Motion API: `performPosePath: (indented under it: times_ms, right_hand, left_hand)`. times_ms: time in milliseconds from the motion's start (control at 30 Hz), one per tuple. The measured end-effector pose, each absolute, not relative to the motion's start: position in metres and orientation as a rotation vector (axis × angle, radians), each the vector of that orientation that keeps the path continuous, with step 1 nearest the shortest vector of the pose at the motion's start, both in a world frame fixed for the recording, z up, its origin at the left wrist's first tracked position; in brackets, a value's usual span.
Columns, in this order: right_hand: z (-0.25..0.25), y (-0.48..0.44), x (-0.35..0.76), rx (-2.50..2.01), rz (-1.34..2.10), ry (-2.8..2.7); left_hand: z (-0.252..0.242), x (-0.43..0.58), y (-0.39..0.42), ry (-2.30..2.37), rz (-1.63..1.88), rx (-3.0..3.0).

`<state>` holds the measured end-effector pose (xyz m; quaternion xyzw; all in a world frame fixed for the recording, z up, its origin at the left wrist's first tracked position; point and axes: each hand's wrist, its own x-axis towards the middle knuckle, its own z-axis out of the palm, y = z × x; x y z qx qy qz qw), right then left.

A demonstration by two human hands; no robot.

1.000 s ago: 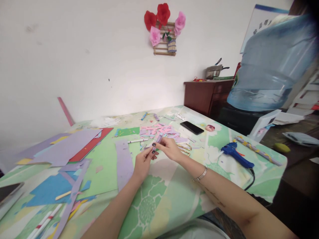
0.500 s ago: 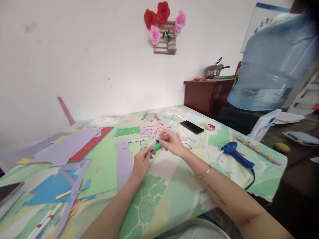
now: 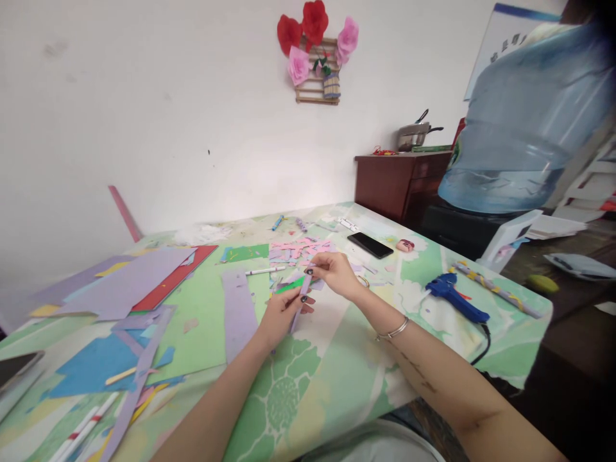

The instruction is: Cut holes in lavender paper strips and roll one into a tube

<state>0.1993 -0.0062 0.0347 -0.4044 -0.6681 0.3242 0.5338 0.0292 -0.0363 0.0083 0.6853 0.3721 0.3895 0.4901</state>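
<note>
A narrow strip of purple craft sheet (image 3: 305, 287) runs slantwise between my two hands. My left hand (image 3: 280, 314) pinches it low down, and its lower end sticks out beneath the fingers. At the upper end, my right hand (image 3: 334, 274) has it between thumb and fingertips. Just behind the left fingers lies a bright green piece (image 3: 290, 285), partly covered, its kind unclear. Beyond the hands is a spread of small pink and purple scraps (image 3: 301, 249). A wider purple strip (image 3: 237, 301) lies left of my left hand.
A blue glue gun (image 3: 457, 297) with a cord and a decorated stick (image 3: 498, 289) lie at the right. A black phone (image 3: 370, 245) is farther back. Stacked coloured sheets (image 3: 135, 282), blue cut-offs (image 3: 96, 366) and white sticks (image 3: 84, 427) cover the left side. A water bottle (image 3: 520, 128) stands beyond the table.
The purple strip has turned steeper, and its lower end now shows below my left fingers. My left hand sits slightly lower and nearer. More of the green piece shows left of the strip.
</note>
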Motion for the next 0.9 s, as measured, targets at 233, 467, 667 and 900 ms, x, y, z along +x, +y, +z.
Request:
performPosePath:
  times_ms: [233, 467, 667, 900]
  right_hand:
    - [0.046, -0.008, 0.211, -0.921, 0.727, -1.645]
    - [0.044, -0.003, 0.217, -0.926, 0.761, -1.624]
    - [0.048, -0.004, 0.22, -0.753, 0.999, -1.505]
    - [0.045, 0.003, 0.229, -0.615, 1.064, -1.473]
  left_hand:
    - [0.015, 0.024, -0.043, 0.696, 0.67, 1.472]
    - [0.019, 0.023, -0.046, 0.619, 0.645, 1.483]
    - [0.018, 0.023, -0.043, 0.608, 0.662, 1.54]
    - [0.021, 0.025, -0.045, 0.626, 0.754, 1.547]
